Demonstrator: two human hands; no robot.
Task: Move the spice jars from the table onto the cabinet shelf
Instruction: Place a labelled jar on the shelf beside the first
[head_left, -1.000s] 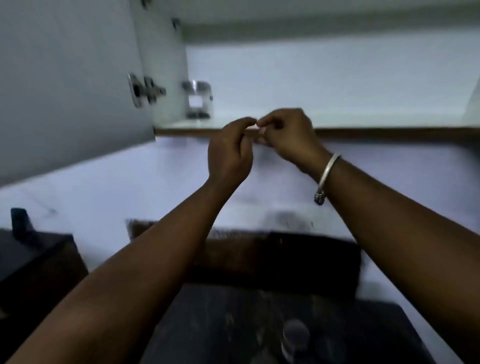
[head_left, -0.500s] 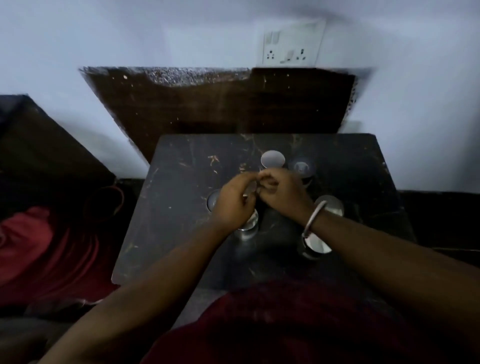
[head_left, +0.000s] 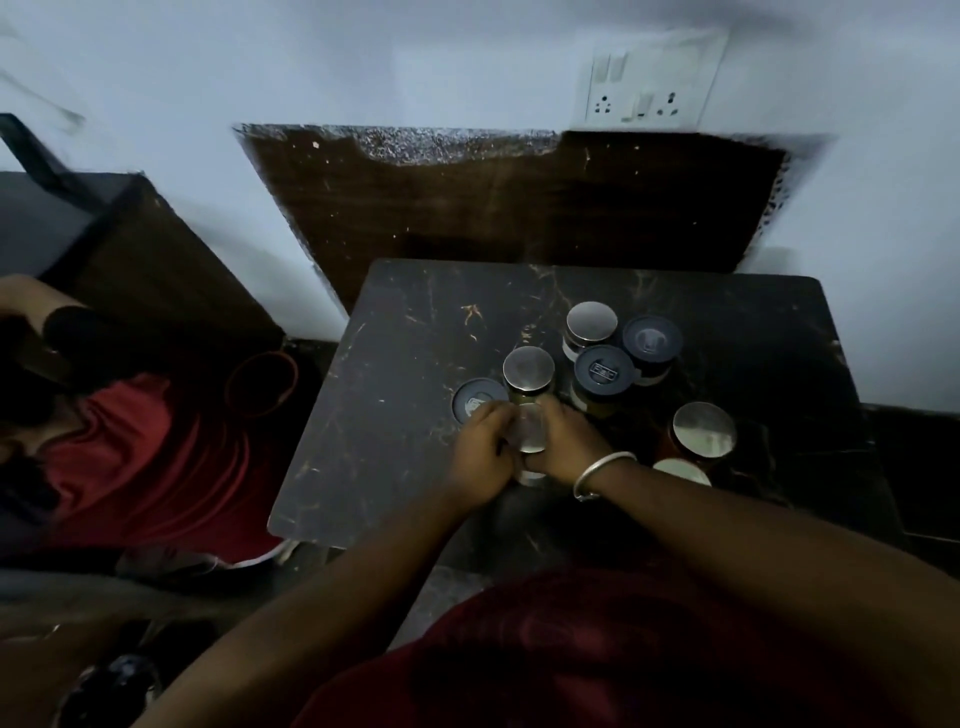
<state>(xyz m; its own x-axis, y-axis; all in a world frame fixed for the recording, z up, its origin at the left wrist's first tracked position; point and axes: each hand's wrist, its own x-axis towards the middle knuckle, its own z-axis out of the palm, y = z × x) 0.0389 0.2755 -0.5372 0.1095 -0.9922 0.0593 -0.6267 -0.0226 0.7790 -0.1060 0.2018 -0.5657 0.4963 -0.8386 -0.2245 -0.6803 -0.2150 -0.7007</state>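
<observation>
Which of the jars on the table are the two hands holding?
The silver-lidded jar between the left hand and right hand; it alone is gripped.

Left hand (head_left: 483, 448) and right hand (head_left: 567, 441) grip a steel-lidded jar (head_left: 530, 434) beside other jars (head_left: 592, 323) on the table (head_left: 395, 415).

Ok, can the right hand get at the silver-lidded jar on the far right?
Probably, once it lets go. The right hand and left hand both grip the front jar, but the far-right jar stands just beside the right wrist, lid uncovered.
</observation>
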